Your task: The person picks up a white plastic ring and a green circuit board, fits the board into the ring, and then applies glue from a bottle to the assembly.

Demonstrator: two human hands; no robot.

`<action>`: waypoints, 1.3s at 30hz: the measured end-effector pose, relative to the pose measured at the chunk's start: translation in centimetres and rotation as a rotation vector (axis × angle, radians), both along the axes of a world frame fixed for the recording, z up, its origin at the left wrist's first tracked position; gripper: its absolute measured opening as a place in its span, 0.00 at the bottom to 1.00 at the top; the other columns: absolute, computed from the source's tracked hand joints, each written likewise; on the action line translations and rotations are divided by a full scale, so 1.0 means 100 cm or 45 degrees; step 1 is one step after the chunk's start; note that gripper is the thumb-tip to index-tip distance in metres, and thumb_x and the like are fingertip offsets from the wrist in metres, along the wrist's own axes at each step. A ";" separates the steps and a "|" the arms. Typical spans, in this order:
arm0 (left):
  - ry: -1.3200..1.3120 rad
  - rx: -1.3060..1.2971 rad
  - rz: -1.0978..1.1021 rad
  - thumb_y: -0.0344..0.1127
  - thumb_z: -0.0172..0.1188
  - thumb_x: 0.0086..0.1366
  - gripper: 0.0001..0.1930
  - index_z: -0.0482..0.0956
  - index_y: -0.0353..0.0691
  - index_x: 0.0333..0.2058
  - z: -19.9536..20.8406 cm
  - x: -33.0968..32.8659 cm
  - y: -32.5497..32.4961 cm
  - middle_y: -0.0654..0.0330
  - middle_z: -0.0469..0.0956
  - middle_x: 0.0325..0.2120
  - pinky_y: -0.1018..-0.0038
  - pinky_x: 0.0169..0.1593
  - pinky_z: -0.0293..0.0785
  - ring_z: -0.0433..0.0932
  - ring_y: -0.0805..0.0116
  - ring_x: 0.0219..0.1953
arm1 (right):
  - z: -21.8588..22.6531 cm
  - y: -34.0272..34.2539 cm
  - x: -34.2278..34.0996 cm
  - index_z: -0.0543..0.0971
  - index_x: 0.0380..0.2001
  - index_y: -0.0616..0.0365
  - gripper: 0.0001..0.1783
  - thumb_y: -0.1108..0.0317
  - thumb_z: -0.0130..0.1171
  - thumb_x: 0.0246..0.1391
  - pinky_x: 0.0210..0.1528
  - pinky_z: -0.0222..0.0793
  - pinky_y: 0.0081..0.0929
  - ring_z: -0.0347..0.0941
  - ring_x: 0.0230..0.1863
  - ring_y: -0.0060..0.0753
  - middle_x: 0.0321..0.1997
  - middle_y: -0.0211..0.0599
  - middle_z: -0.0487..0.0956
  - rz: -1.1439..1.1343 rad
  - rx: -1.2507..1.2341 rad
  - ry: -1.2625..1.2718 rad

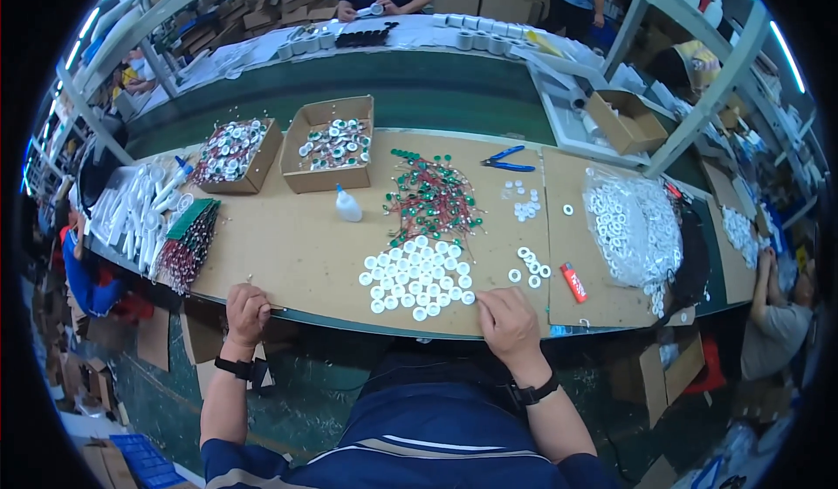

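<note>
My left hand [249, 313] is closed at the table's front edge, fingers curled together. A tiny pale piece [250, 277] shows just beyond its knuckles; what the fingers hold is too small to make out. On the right, my right hand [509, 321] rests at the same edge with fingers bent inward. Its fingertips come up against the outermost of several round white plastic caps [419, 280], spread in one layer between my hands. Whether they grip that cap is hidden. Behind the caps lies a heap of small green circuit boards with red wires [434, 197].
A white squeeze bottle [347, 205] stands behind the left hand. Two cardboard boxes [327, 177] hold finished-looking round parts. Blue-handled pliers [509, 159], a red lighter [573, 282], loose white rings [529, 262] and a bag of white rings [624, 227] lie rightward. Co-workers sit around.
</note>
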State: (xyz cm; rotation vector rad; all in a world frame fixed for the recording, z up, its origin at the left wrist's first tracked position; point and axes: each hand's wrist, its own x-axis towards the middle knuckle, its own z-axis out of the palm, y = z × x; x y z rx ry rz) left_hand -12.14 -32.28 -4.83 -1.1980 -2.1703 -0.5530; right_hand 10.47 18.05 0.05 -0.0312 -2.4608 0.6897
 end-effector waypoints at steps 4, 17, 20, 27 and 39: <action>0.047 -0.048 -0.002 0.41 0.73 0.72 0.14 0.81 0.42 0.33 -0.001 -0.006 -0.015 0.55 0.81 0.32 0.54 0.43 0.81 0.82 0.47 0.37 | -0.003 0.004 -0.007 0.90 0.46 0.60 0.09 0.79 0.71 0.63 0.48 0.83 0.45 0.86 0.46 0.54 0.43 0.45 0.89 0.040 0.013 0.028; -1.297 1.508 0.551 0.52 0.57 0.89 0.24 0.74 0.44 0.33 0.062 -0.045 0.017 0.64 0.73 0.25 0.70 0.26 0.66 0.72 0.69 0.24 | -0.008 0.005 -0.007 0.91 0.49 0.61 0.12 0.81 0.70 0.64 0.49 0.81 0.46 0.85 0.46 0.54 0.45 0.47 0.88 0.008 0.093 -0.002; -1.595 1.833 0.380 0.55 0.54 0.90 0.23 0.72 0.46 0.36 0.089 -0.074 0.031 0.66 0.73 0.26 0.73 0.24 0.63 0.70 0.72 0.25 | -0.007 0.002 -0.004 0.91 0.48 0.61 0.11 0.81 0.70 0.64 0.49 0.81 0.45 0.85 0.46 0.54 0.44 0.46 0.88 -0.006 0.090 0.011; -1.727 1.874 0.047 0.57 0.53 0.90 0.22 0.69 0.47 0.40 0.137 -0.191 0.126 0.64 0.72 0.30 0.75 0.23 0.60 0.71 0.73 0.28 | -0.004 0.000 -0.005 0.90 0.46 0.61 0.10 0.81 0.69 0.63 0.49 0.81 0.44 0.85 0.46 0.55 0.43 0.46 0.88 -0.017 0.097 0.048; -0.839 0.610 0.425 0.51 0.63 0.83 0.25 0.88 0.35 0.64 0.142 -0.172 0.204 0.50 0.90 0.58 0.66 0.65 0.79 0.87 0.59 0.60 | -0.009 0.007 -0.004 0.91 0.44 0.58 0.09 0.79 0.71 0.62 0.50 0.83 0.46 0.86 0.46 0.54 0.43 0.45 0.89 -0.027 0.049 0.065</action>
